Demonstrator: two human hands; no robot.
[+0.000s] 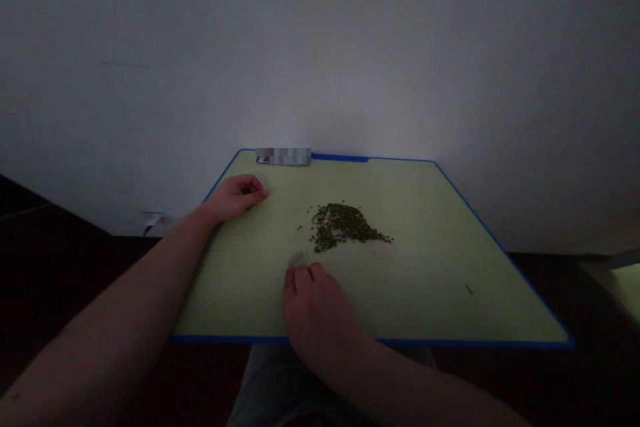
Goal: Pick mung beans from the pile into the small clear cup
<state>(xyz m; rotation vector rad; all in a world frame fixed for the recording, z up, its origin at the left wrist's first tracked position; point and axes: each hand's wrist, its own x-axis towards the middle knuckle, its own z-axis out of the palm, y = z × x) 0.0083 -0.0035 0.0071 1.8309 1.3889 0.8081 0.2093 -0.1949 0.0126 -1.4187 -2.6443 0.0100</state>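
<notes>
A loose pile of small dark-green beans (345, 223) lies near the middle of the table, with pale rice-like grains (383, 249) mixed in and spread along its lower right side. My right hand (320, 303) is in front of the pile by the near edge, fingers closed around a clear, see-through object whose curved rim (300, 258) shows past the fingertips; the rest is covered by the hand. To the left of the pile, my left hand (237, 197) rests on the table with curled fingers, thumb and fingertips close together. What those fingers hold, if anything, cannot be made out.
The pale green table (425, 293) has a blue edge and stands against a grey wall (350, 47). A flat phone-like object (283, 157), partly blurred out, lies at the back left edge. One thin dark sliver (469, 289) is at the right. Below is the person's lap.
</notes>
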